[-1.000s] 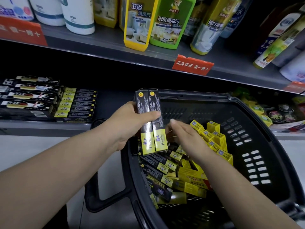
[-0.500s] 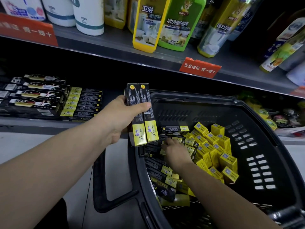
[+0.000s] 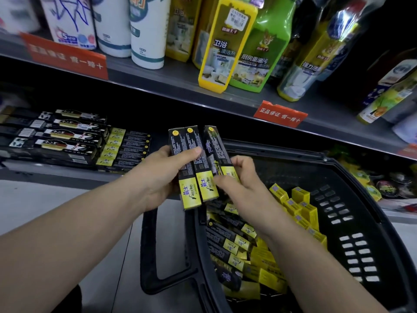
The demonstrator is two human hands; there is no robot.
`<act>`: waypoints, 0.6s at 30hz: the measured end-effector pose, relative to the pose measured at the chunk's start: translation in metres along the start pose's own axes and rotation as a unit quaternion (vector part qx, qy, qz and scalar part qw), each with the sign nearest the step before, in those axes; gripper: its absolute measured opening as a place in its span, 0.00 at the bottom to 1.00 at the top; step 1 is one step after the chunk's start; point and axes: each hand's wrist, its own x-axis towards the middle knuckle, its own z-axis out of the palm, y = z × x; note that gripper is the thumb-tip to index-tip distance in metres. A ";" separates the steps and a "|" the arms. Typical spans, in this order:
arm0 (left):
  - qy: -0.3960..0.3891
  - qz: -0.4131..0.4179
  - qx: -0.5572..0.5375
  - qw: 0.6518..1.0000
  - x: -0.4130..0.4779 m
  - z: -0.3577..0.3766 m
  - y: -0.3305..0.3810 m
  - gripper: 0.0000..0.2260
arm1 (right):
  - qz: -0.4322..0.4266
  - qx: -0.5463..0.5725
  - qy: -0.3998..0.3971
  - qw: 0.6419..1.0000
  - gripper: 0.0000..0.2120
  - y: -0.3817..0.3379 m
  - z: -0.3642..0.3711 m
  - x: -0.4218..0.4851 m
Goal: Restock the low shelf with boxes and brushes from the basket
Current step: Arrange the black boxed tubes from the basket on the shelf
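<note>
At mid-frame the left hand (image 3: pixel 158 177) grips two long black-and-yellow boxes (image 3: pixel 196 188) side by side, thumb across their fronts. Just right of them, the right hand (image 3: pixel 241 188) pinches a third box (image 3: pixel 216 147) of the same kind, tilted against the pair. All three are held above the near rim of the black basket (image 3: pixel 293 168), lower right. In the basket lie more long boxes (image 3: pixel 225 240) and a heap of small yellow boxes (image 3: pixel 300 195), too jumbled to count. At left, the low shelf (image 3: pixel 56 175) carries four black cartons (image 3: pixel 67 134) and a stack of matching black-and-yellow boxes (image 3: pixel 124 147). Two red tags (image 3: pixel 279 114) hang on the upper shelf.
</note>
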 end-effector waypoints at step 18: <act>0.126 -0.019 0.033 0.991 0.031 -0.182 0.022 0.20 | 0.111 0.023 -0.261 0.959 0.20 -0.052 0.120 0.191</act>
